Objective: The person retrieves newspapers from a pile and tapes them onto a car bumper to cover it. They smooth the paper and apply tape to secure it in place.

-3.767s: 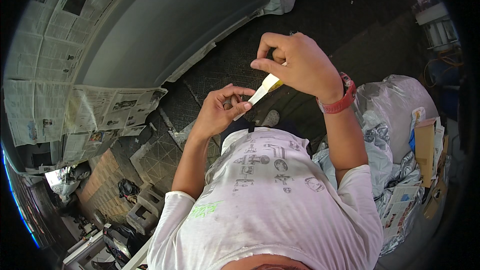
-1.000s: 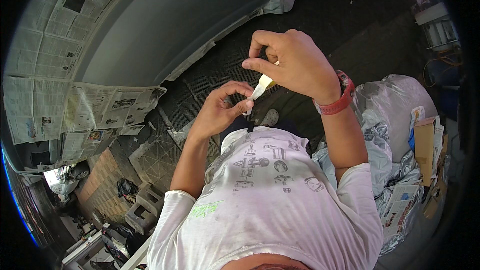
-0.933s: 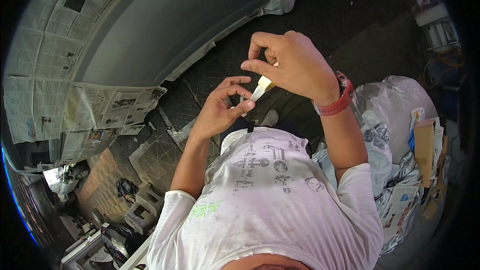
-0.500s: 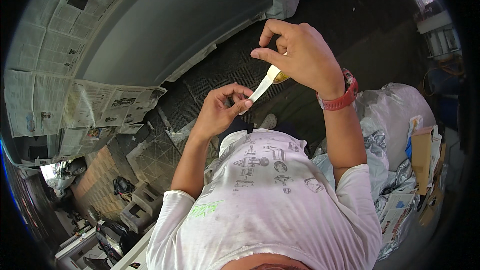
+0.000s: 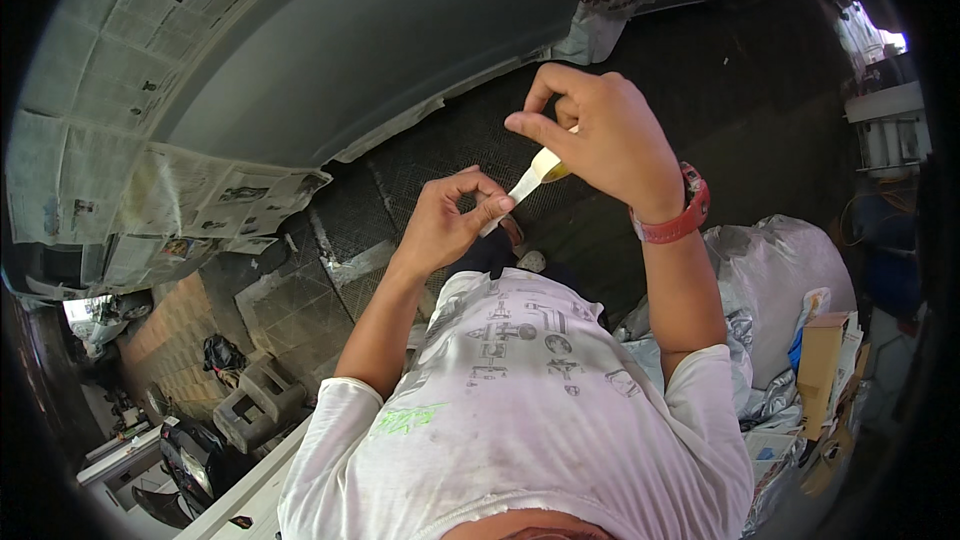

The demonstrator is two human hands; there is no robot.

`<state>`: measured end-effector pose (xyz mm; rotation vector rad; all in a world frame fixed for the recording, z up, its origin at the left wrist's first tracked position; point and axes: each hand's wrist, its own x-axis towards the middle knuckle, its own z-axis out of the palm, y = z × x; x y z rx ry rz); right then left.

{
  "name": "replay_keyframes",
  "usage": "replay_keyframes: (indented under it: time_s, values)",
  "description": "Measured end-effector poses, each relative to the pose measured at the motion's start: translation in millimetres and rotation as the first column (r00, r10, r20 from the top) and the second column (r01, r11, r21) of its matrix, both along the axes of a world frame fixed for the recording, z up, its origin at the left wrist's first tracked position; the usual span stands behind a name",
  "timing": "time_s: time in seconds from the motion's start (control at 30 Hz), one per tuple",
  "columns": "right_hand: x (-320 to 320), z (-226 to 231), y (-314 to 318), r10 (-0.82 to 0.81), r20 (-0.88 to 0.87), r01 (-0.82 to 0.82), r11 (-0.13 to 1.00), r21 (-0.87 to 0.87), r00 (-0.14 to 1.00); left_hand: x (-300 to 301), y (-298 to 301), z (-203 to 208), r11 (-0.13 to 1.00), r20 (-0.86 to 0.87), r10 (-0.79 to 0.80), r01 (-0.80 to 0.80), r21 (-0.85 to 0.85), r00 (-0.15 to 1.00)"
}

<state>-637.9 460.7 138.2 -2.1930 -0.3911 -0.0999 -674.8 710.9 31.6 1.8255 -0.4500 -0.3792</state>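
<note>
A roll of pale yellow masking tape (image 5: 550, 162) hangs from my right hand (image 5: 618, 145), its fingers curled over the roll and partly hiding it. From the roll a short tape strip (image 5: 524, 186) stretches down and left to my left hand (image 5: 447, 223). The left thumb and forefinger pinch the strip's free end. Both hands are held up in front of my body, a little apart. Beyond them curves a smooth grey vehicle panel (image 5: 400, 30), which neither hand touches.
Newspaper sheets (image 5: 200, 190) cover the vehicle's surfaces around the grey panel. To my right are a large silvery plastic bag (image 5: 780, 280) and a piece of cardboard (image 5: 825, 365). A grey plastic stool (image 5: 262, 402) and a black backpack-like item (image 5: 195, 465) are at lower left.
The view has shifted slightly. My hands have come a little closer together, and the strip between them looks shorter. Both hands keep their hold on the tape.
</note>
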Motion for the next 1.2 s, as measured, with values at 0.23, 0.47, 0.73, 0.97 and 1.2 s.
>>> replay_keyframes:
  time_s: [0.23, 0.47, 0.73, 0.97, 1.2]
  values:
    - [74.2, 20.0, 15.9, -0.046, -0.102, 0.038, 0.996, -0.08, 0.994, 66.7, 4.9, 17.4, 0.998, -0.034, 0.018, -0.02, -0.055, 0.999]
    - [134.0, 33.7, 54.0, 0.01, -0.131, -0.03, 0.989, -0.148, 0.991, 121.9, 25.2, 11.2, 0.977, -0.047, 0.092, -0.099, -0.189, 0.995]
    - [177.3, 42.4, 70.4, 0.0, -0.12, -0.032, 0.963, -0.266, 0.993, 153.3, 44.3, 31.0, 0.977, -0.304, 0.115, -0.163, -0.138, 0.946]
    - [196.8, 45.8, 88.3, 0.093, -0.154, -0.132, 0.954, -0.27, 0.984, 161.1, 56.1, 11.9, 0.934, -0.194, 0.1, -0.159, -0.319, 0.976]
    - [212.4, 53.0, 98.9, 0.193, -0.157, -0.227, 0.943, -0.243, 0.969, 167.5, 55.9, 12.8, 0.93, -0.11, 0.221, -0.243, -0.277, 0.969]
